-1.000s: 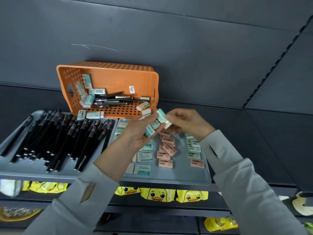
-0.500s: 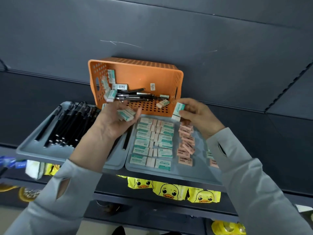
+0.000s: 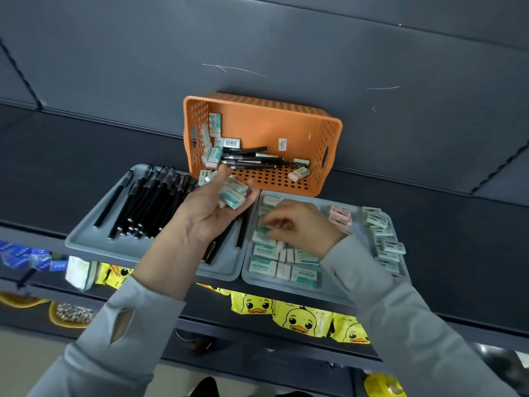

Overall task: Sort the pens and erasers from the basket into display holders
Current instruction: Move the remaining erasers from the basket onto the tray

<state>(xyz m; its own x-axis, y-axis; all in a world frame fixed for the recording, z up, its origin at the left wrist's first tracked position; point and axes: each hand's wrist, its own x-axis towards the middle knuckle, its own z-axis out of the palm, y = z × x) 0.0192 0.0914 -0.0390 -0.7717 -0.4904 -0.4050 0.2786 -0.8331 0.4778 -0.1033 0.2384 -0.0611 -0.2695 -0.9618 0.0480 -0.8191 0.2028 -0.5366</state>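
Your left hand (image 3: 211, 216) is palm-up, fingers loosely cupped round a handful of erasers (image 3: 233, 193). Three are countable, maybe more underneath. It hangs over the gap between the two trays, just in front of the orange basket (image 3: 257, 121).

Your right hand (image 3: 303, 224) is knuckles-up over the right tray (image 3: 337, 287). Its fingers are curled, tips down on the green-sleeved rows (image 3: 264, 266). Can't tell if it grips one or only touches.

- **Basket:** one, tipped on its side against the back wall, mouth toward you.
  - basket pens (image 3: 252, 160): four or five, overlapped, exact count unclear
  - left cluster of erasers (image 3: 213, 154): six or so
  - two more erasers (image 3: 299, 173) at the right
- **Left tray** (image 3: 94, 245): black pens (image 3: 148, 202) laid side by side, well over ten, too packed to count.
- **Right tray:**
  - green-sleeved rows: two columns, four erasers clear below your hand, rest covered
  - pink erasers (image 3: 340, 216): three visible
  - far-right column (image 3: 380, 232): at least six
- **Shelf below:** duck packs (image 3: 303, 322), four in view.
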